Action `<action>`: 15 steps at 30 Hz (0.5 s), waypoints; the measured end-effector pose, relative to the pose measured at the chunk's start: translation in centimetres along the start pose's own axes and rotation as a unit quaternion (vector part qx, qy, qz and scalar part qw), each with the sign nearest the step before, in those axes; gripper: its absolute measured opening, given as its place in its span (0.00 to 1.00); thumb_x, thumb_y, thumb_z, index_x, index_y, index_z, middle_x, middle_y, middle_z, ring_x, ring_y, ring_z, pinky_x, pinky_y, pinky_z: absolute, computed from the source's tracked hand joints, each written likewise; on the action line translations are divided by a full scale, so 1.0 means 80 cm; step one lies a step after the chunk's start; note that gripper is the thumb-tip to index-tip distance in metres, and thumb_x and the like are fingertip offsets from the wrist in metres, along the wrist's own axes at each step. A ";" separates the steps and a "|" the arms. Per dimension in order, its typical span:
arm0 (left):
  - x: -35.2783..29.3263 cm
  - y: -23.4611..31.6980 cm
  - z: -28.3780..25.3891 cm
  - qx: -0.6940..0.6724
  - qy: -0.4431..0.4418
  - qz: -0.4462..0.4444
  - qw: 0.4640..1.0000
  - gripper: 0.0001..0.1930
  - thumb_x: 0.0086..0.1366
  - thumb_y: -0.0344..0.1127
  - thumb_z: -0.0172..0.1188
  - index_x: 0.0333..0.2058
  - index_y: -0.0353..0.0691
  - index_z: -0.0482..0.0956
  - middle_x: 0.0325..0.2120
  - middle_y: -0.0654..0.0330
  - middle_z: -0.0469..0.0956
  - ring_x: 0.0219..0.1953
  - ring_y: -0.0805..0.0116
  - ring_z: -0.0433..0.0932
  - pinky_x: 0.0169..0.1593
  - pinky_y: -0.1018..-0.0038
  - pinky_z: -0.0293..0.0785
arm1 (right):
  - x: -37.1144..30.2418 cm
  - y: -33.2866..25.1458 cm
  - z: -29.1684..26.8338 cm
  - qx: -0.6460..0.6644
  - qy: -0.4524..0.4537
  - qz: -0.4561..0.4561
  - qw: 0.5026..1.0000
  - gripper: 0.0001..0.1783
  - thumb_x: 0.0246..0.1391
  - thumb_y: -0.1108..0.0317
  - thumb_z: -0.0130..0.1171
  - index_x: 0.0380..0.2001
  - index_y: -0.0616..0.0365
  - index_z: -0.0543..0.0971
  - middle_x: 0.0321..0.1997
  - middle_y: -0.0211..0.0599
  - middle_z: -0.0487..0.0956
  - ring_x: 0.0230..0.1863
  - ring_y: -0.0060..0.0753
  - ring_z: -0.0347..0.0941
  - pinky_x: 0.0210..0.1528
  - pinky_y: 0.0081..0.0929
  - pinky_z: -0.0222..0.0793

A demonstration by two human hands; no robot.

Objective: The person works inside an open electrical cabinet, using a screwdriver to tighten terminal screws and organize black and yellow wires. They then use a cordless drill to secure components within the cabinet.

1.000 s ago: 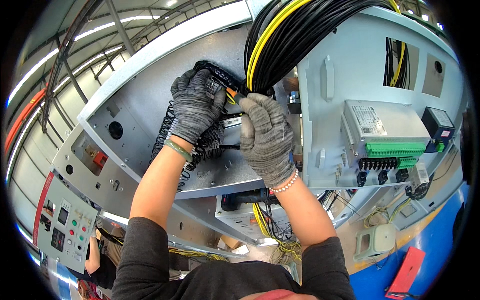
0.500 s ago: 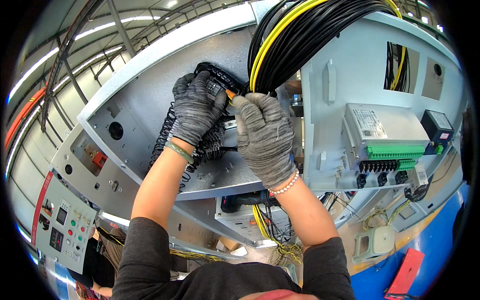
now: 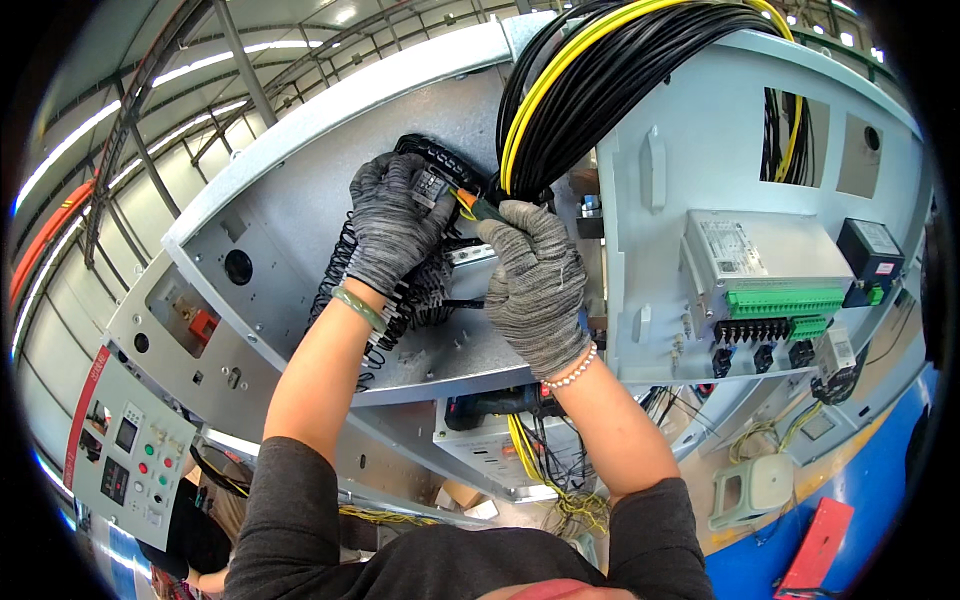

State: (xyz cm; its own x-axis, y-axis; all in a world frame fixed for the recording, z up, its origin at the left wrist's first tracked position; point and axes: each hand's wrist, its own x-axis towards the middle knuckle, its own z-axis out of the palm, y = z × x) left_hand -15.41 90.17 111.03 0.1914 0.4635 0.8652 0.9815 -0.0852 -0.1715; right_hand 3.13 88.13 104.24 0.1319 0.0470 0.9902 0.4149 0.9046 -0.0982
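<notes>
Inside the open grey metal cabinet [image 3: 300,180], the right hand [image 3: 540,280] sits slightly farther back than half a second ago, baring more of the orange-and-dark tool [image 3: 487,211] pinched in its closed fingers, perhaps a small regrip mid-work. The left hand [image 3: 395,225] curls over the dark component block [image 3: 432,187], its hold unclear; the block lies beside its fingertips, just left of the tool's orange end.
</notes>
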 end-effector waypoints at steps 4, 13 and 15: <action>0.000 -0.004 0.001 -0.022 -0.013 -0.028 0.999 0.29 0.46 0.47 0.72 0.45 0.40 0.76 0.45 0.49 0.74 0.52 0.48 0.69 0.58 0.57 0.65 | 0.009 -0.007 -0.002 0.001 -0.007 0.044 0.999 0.14 0.51 0.69 0.60 0.43 0.55 0.79 0.44 0.41 0.77 0.43 0.45 0.77 0.47 0.36 0.75; 0.004 0.003 -0.010 -0.039 -0.021 -0.025 0.999 0.28 0.43 0.47 0.74 0.43 0.42 0.77 0.40 0.54 0.78 0.50 0.52 0.71 0.58 0.59 0.64 | -0.012 0.003 -0.002 -0.040 0.009 0.021 0.999 0.13 0.51 0.69 0.58 0.42 0.55 0.79 0.45 0.43 0.77 0.45 0.46 0.76 0.47 0.39 0.75; 0.002 0.002 -0.011 -0.033 -0.025 -0.026 0.999 0.28 0.43 0.46 0.74 0.43 0.43 0.77 0.40 0.55 0.78 0.50 0.52 0.71 0.58 0.59 0.64 | -0.007 -0.005 0.000 -0.024 0.020 0.048 0.998 0.11 0.52 0.68 0.60 0.40 0.55 0.79 0.44 0.42 0.78 0.43 0.46 0.77 0.46 0.38 0.75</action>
State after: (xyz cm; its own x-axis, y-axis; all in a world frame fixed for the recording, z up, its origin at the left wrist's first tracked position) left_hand -15.20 89.46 111.57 0.1415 0.5118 0.8474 0.9886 -0.1179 -0.0939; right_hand 2.88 87.72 103.71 0.2095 0.1146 0.9711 0.4414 0.8751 -0.1985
